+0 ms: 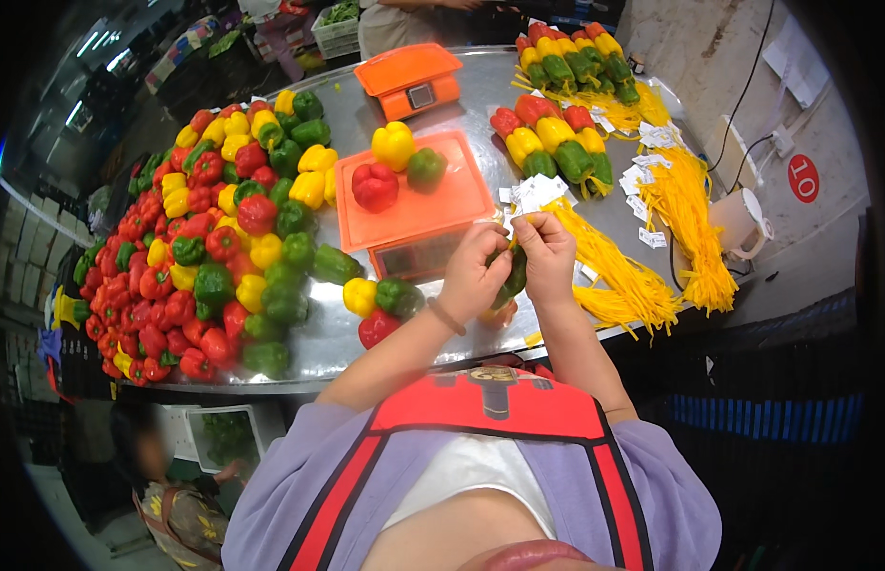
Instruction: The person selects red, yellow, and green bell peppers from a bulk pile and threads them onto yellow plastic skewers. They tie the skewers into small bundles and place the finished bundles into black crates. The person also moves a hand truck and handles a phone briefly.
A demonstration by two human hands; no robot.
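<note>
Both my hands are raised together at the table's near edge, fingertips pinched close to each other. My left hand and my right hand grip the gathered top of a net bag of peppers, with a small white label at the fingertips. Below them hangs a green pepper, with something reddish under it; the rest is hidden by my hands. Just beyond, an orange scale carries a red pepper, a yellow pepper and a green pepper. Three loose peppers lie left of my left forearm.
A big heap of mixed peppers covers the table's left side. Filled net bags lie at the right, beside bundles of yellow netting with white labels. A second orange scale and a white mug stand nearby. Other people are around.
</note>
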